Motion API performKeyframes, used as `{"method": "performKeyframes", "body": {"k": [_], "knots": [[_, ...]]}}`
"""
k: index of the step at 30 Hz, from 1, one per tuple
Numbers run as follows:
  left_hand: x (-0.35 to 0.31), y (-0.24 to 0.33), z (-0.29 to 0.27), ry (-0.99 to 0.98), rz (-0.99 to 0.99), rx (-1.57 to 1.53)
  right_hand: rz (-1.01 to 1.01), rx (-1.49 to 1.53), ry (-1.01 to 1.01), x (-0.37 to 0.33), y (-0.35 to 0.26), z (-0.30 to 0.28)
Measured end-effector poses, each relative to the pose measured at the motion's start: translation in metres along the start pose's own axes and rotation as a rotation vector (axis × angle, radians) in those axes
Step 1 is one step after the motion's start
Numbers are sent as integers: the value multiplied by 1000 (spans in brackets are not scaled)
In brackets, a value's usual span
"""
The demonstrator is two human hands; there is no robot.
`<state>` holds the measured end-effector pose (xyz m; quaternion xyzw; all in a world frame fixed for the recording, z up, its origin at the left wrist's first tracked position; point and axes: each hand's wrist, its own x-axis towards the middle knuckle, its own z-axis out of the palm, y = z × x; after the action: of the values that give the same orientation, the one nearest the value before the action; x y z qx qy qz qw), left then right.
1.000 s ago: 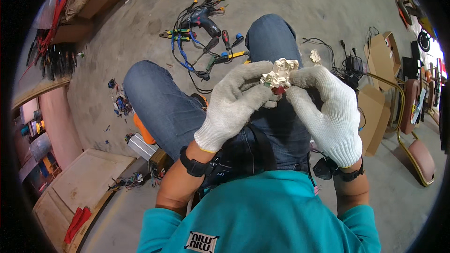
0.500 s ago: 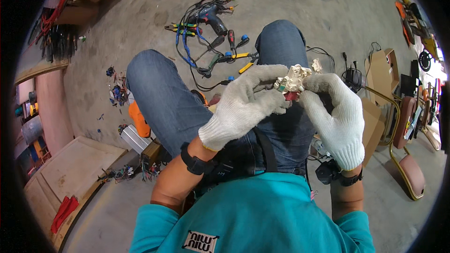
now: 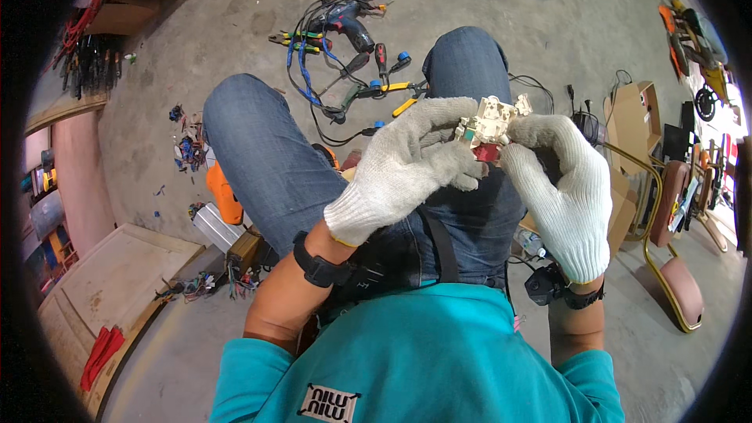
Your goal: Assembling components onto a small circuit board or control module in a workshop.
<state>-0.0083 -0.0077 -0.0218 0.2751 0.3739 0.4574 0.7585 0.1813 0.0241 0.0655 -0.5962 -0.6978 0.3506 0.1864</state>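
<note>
Between my gloved hands, above my lap, is a cream plastic part (image 3: 493,119) with moulded ribs, a small green patch at its left and a red piece (image 3: 486,153) at its lower edge. My left hand (image 3: 411,149), in a white knitted glove, grips it from the left with thumb and fingers. On the other side my right hand (image 3: 560,180), gloved alike, pinches its right edge between thumb and forefinger. A small cream bit (image 3: 522,104) juts out at the part's upper right; whether it is attached I cannot tell. The fingertips partly hide the part.
Beyond my knees a cordless drill (image 3: 345,22), pliers (image 3: 301,41), a red-handled screwdriver (image 3: 381,59) and looped cables lie on the concrete floor. Cardboard boxes (image 3: 633,121) and a metal-framed chair (image 3: 677,290) are at right. Loose wire scraps (image 3: 188,149) lie left of my leg.
The cream part has turned slightly in my hands, showing more of its face. My head view has shifted a little; both hands keep their hold.
</note>
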Motion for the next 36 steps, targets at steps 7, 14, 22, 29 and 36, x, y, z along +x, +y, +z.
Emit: {"method": "performKeyframes", "body": {"k": [7, 14, 22, 29, 36], "knots": [[1, -5, -2, -17, 37, -64, -31, -25, 8, 0, 3, 1], [0, -1, -1, -46, -17, -103, 49, 73, -44, 3, -1, -5], [-3, 0, -2, -98, -35, -114, 84, 66, -81, 6, 0, -6], [-3, 1, -3, -83, -50, -115, 91, 8, -91, 6, -2, -9], [-4, 7, 2, -38, -100, -80, 71, 86, -95, 7, 2, -9]]}}
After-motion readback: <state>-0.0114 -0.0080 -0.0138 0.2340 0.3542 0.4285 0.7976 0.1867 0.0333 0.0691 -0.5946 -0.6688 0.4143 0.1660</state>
